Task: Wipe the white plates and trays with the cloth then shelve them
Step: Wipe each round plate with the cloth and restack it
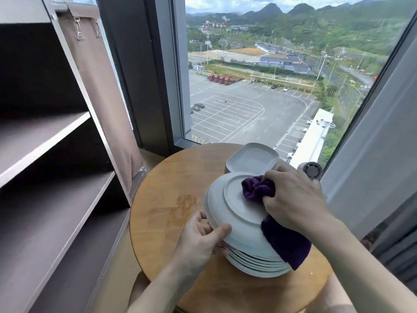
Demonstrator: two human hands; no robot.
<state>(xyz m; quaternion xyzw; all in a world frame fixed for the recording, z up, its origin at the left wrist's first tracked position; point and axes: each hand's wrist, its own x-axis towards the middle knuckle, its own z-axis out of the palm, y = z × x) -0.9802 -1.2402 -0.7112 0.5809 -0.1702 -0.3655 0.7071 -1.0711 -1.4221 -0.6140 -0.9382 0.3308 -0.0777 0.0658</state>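
Left hand (198, 236) grips rim of upturned plate (234, 206), tilted above plate stack (257, 263) on round counter (171, 199). Right hand (295, 197) clutches purple cloth (259, 188) against plate's underside. Square tray (252, 158) behind, shelves (45, 136) at left.

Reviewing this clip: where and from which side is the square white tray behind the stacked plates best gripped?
I'd pinch the raised rim of the square white tray at its left edge, coming from the left. It lies face up and that side is open, while the right hand with the purple cloth crowds its near right corner.
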